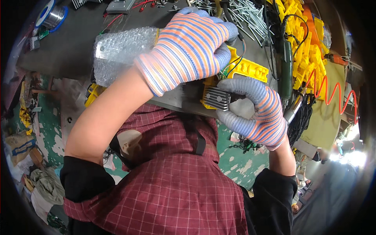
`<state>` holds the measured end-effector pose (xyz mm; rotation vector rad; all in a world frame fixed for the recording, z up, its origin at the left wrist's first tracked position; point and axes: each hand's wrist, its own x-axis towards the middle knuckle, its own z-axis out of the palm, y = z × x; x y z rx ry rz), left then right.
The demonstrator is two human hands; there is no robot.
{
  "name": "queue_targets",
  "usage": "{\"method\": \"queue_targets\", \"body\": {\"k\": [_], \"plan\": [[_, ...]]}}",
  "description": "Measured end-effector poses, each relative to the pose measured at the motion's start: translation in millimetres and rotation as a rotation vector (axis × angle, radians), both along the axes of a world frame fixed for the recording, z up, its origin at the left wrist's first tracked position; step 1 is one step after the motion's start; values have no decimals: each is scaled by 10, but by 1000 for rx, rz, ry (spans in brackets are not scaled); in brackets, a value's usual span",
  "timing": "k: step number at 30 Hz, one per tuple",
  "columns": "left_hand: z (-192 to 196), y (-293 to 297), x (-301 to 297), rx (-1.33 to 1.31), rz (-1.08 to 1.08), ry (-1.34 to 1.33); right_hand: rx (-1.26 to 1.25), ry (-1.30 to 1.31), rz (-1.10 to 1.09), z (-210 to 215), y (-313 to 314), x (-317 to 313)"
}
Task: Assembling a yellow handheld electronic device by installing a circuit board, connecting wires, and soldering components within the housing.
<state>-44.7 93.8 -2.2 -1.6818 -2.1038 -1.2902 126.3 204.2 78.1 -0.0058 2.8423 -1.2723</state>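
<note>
Both my hands wear striped knit gloves. My left hand (192,47) lies over a yellow plastic housing (246,68) at the near edge of the dark workbench (70,47), fingers curled on its top where thin wires show. My right hand (254,109) grips the same housing from below, fingers around a ribbed grey metal heat sink (216,98) fixed to its side. The middle of the housing is hidden under my left hand.
A bubble-wrap bundle (121,51) lies left of my left hand. Loose metal screws (243,13), a pile of yellow plastic parts (305,43), a green power tool (288,66), a coiled orange hose (333,92) and a solder spool (53,15) surround them.
</note>
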Motion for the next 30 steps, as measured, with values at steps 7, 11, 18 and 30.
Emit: {"method": "queue_targets", "body": {"k": [7,11,18,30], "plan": [[-15,17,32,-120,6,-32,-39,-88,9,44,12,-29],[-21,119,69,-60,-24,-87,7,-153,-104,104,-8,26],[-5,-18,40,-86,21,-104,126,-174,-81,124,-148,-11],[23,-19,35,-102,-2,-141,131,-215,-115,143,-171,-73]]}}
